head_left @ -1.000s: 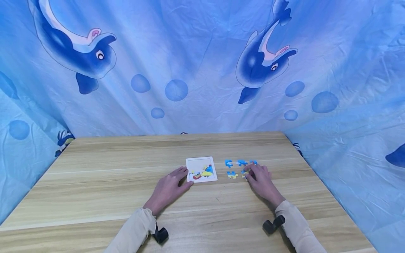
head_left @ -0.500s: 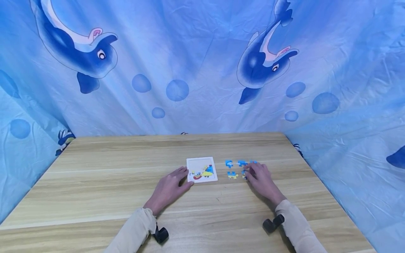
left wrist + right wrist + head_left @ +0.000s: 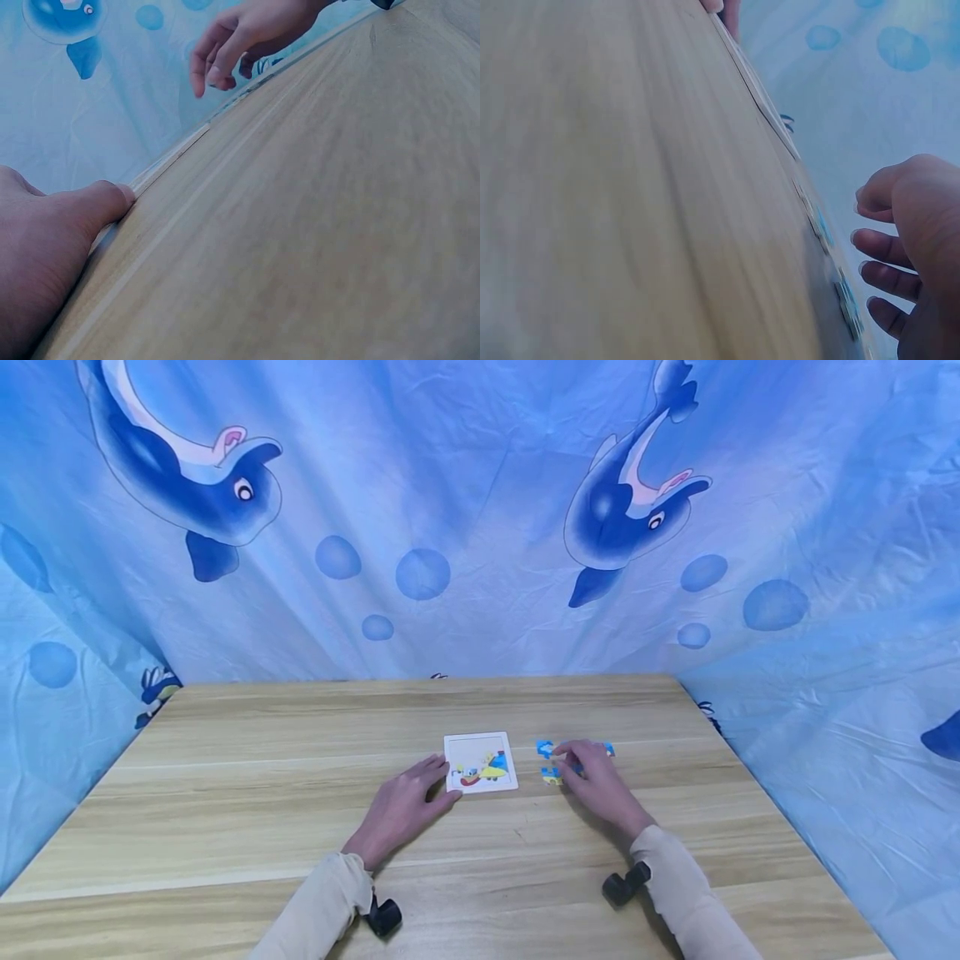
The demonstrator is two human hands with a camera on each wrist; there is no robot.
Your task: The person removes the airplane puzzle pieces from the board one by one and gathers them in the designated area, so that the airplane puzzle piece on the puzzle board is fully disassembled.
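While the white square puzzle tray (image 3: 468, 745) at twelve o'clock looks part-filled, blue-patterned jigsaw pieces (image 3: 545, 749) lie unplaced toward its three; the relaxed left hand (image 3: 403, 802) touches it, the half-curled right hand (image 3: 595, 781) holding I can't tell what, if anything.

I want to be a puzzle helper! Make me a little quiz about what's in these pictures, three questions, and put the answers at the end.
1. Which hand is touching the white puzzle frame?
2. True or false: seen from the head camera, the loose puzzle pieces lie to the right of the white puzzle frame.
3. Pick one. The table top looks like: A) black glass, B) wood grain, C) red cloth.

Key:
1. The left hand.
2. True.
3. B.
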